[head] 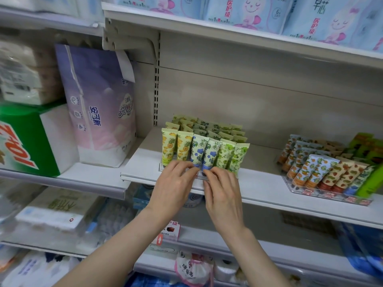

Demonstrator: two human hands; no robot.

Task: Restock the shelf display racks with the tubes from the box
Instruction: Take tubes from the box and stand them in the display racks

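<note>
A clear display rack stands at the shelf's front edge, packed with upright tubes in rows: yellow pineapple tubes, blue flower tubes and green tubes. My left hand and my right hand rest side by side on the rack's front lip, fingers curled over it just below the blue flower tubes. Neither hand holds a tube. A second clear rack with orange, strawberry and green tubes sits further right on the same shelf. The box is out of view.
The cream shelf has bare room between the two racks. A purple tissue pack and a green-and-white pack stand to the left. Blue packs fill the shelf above; more goods crowd the shelves below.
</note>
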